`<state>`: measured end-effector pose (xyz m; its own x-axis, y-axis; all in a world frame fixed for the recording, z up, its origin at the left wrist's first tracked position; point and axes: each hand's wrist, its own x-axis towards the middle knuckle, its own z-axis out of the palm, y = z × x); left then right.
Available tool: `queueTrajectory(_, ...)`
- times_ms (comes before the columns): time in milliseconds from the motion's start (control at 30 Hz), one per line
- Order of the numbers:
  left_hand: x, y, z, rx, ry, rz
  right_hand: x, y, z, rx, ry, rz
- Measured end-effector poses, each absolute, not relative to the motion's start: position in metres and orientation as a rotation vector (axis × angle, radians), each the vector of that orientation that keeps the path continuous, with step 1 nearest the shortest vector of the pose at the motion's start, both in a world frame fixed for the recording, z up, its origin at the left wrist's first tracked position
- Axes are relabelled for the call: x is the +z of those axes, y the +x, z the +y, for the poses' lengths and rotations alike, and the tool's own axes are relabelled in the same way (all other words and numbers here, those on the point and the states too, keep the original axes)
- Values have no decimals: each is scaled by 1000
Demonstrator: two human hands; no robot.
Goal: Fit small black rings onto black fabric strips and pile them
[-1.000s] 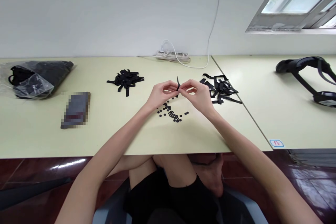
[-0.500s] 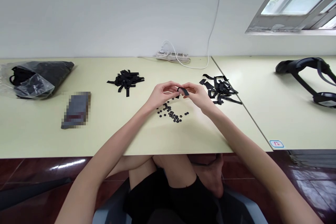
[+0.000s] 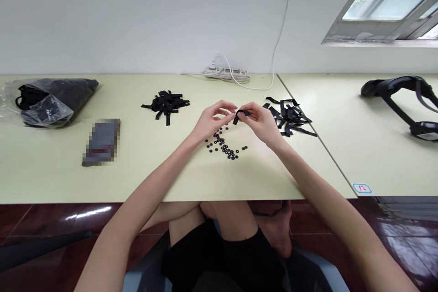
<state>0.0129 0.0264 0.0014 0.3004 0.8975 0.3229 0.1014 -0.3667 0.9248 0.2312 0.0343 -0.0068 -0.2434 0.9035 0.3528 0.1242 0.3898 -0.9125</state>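
Note:
A short black fabric strip (image 3: 243, 112) is bent into an arch between my hands, above the table. My right hand (image 3: 260, 123) grips it between thumb and fingers, and one end hangs down on the left side. My left hand (image 3: 214, 123) has its thumb and curled fingertips at the strip's left edge, closed in a loose pinch. Whether a small part sits between those fingertips is hidden. Just below my hands, several small black round discs (image 3: 224, 148), some ring-like with pale centres, lie scattered on the table.
A pile of black strips (image 3: 167, 102) lies left of my hands, another pile (image 3: 290, 116) to the right. Farther left are a pixelated dark item (image 3: 101, 141) and a clear bag (image 3: 58, 100) with black contents. A power strip (image 3: 227, 73) and black headset (image 3: 393, 96) also sit on the tables.
My hands have drawn slightly apart, and the left fingers have loosened. The strip has turned, so its arch and hanging end show more plainly. The view has shifted slightly.

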Motion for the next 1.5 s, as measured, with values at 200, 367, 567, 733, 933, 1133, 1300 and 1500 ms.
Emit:
queueTrajectory(200, 0, 14, 26, 1159, 1705, 897, -6, 228, 29, 848, -940, -1721)
queueTrajectory(367, -4, 14, 31, 1169, 1654, 848, -2, 225, 22, 830, -930, -1734)
queueTrajectory(567, -8, 10, 35, 1132, 1645, 847, 3, 226, 19, 840, -898, -1695)
queueTrajectory(733, -5, 11, 31, 1198, 1701, 875, 5, 227, 19, 828, -913, -1680)
queueTrajectory(933, 2, 15, 20, 1350, 1939, 973, 5, 223, 14, 727, -894, -1688)
queueTrajectory(1133, 5, 18, 12, 1526, 2131, 926, 8, 219, 3, 550, -884, -1682)
queueTrajectory(1300, 5, 18, 11, 1559, 2196, 910, 7, 224, 4, 388, -874, -1713)
queueTrajectory(1500, 3, 15, 16, 1639, 2346, 827, 7, 226, 9, 336, -795, -1753)
